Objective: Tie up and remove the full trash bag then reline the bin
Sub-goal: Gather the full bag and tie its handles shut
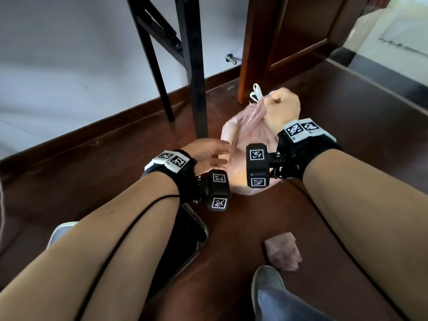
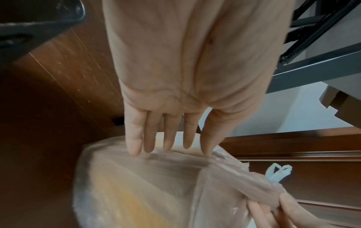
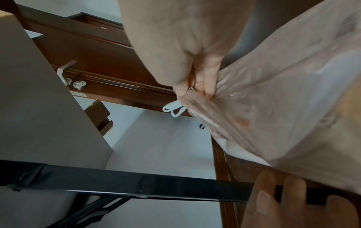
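Landmark: the full pink trash bag (image 1: pixel 240 144), which stood on the dark wooden floor (image 1: pixel 324 205); every place below is given from it.

Shoe: a grey shoe (image 1: pixel 268 290) lay nearest the viewer, well short of the bag; its wearer was cut off by the bottom edge.

Spare liner: a folded pink bag (image 1: pixel 283 253) lay on the floor between the shoe and the full bag, probably kept close for relining.

Bin: a dark bin (image 1: pixel 187 235) sat near the bag on its left, mostly hidden under the left forearm, so whether it was empty could not be told.

Left hand: the left hand (image 1: pixel 208 152) lay against the bag's left side with fingers (image 2: pixel 134 138) straight and spread, gripping nothing; likely it steadied the load.

Right hand: the right hand (image 1: pixel 281 106) was clenched round the bag's gathered neck (image 3: pixel 197 98), holding the mouth closed and the bag upright.

Drawstring: white drawstring loops (image 1: pixel 256 92) stuck out just past that fist; whether a knot was tied could not be made out.

Contents: something yellowish showed through the film in the left wrist view, too blurred to name.

Table legs: black metal legs (image 1: pixel 192 66) stood just behind the bag to its left, their top cut off.

Door: a brown wooden door (image 1: pixel 289 42) rose behind the bag.

Doorstop: a small metal stop (image 1: pixel 231 59) stuck out of the white wall (image 1: pixel 69 54), farthest back.
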Available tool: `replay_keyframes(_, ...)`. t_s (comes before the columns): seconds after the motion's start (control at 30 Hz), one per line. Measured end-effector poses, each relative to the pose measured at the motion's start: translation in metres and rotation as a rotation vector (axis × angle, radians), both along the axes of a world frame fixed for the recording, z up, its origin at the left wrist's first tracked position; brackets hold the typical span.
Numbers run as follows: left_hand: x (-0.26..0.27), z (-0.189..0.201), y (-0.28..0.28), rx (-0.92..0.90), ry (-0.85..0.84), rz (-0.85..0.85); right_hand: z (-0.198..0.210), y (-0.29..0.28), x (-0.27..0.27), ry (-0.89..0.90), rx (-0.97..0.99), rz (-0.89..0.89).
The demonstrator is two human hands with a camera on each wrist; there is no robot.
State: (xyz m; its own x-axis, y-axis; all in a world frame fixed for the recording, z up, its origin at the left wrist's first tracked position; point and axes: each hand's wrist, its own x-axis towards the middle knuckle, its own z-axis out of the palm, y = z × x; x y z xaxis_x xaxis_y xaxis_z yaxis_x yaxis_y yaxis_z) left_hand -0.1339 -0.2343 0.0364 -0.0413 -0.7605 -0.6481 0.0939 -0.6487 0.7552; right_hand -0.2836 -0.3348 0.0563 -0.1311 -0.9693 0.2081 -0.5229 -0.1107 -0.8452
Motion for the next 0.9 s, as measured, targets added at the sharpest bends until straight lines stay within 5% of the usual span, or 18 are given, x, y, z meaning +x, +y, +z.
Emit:
replay_keyframes(0.27,0.021,-0.018,-0.013,0.0,0.019,0.223,-0.031,-0.007,0.015,0.085,-0.02,0.075)
replay_keyframes(0.57,0.03,-0.046,0.0,0.128,-0.026,0.202,-0.12,0.024,0.006,0.477,0.683,0.198)
replay_keyframes(0.67,0.026,-0.053,-0.001,0.137,-0.021,0.194,-0.136,0.032,0.006,0.261,0.778,0.241)
replay_keyframes(0.8,0.021,-0.056,-0.001,0.152,-0.025,0.164,-0.142,0.034,0.017,0.273,0.697,0.353)
replay_keyframes(0.9,0.016,-0.059,-0.002,0.159,-0.051,0.128,-0.148,0.032,0.017,0.126,0.782,0.389)
